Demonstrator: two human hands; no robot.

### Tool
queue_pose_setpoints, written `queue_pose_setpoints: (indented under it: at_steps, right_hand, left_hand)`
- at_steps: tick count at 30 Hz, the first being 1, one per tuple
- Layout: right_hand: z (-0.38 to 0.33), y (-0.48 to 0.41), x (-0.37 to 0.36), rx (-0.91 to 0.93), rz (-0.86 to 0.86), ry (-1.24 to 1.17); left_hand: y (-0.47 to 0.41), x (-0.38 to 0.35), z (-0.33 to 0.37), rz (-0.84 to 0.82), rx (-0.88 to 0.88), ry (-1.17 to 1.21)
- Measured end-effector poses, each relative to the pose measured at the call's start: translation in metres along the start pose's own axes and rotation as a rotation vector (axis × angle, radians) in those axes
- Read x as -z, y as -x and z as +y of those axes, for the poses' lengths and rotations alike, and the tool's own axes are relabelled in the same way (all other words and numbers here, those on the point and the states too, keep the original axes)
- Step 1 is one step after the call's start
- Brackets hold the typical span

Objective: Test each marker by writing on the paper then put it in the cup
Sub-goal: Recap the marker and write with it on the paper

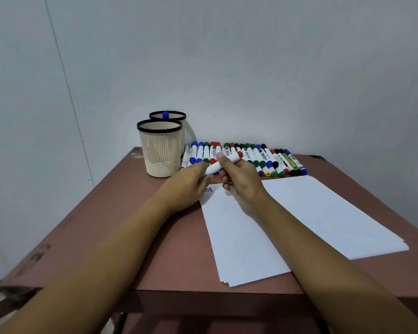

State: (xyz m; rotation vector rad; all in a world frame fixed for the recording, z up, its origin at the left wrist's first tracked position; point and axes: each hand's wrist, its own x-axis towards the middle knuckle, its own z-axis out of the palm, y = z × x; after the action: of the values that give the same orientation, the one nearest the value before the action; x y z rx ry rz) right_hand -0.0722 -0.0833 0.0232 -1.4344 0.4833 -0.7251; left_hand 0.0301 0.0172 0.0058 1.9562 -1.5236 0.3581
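Poking from rear cup (186,137): 1 blue marker (165,114); front cup (160,150) unclear.

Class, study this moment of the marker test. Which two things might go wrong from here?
1. The left hand and right hand grip the marker close to the marker row; a jerk might scatter it.
2. Two like cups stand together; only the rear cup shows a blue marker, so this one might land in the front cup.

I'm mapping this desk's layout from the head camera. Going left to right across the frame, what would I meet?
front cup → left hand → held marker → right hand → right paper stack
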Motion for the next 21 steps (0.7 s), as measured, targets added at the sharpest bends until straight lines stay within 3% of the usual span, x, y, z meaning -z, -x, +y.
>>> queue_pose_setpoints:
  at_steps: [9,21]
  right_hand:
    - [0.0048,-0.0044,0.0014,0.062,0.057,0.102]
    - [0.0082,-0.0093,0.0059,0.089,-0.037,0.017]
  left_hand:
    - [-0.0041,-0.0024,0.0005,-0.033,0.168,0.162]
    - [-0.0018,-0.0004,0.0016,-0.058,0.130,0.255]
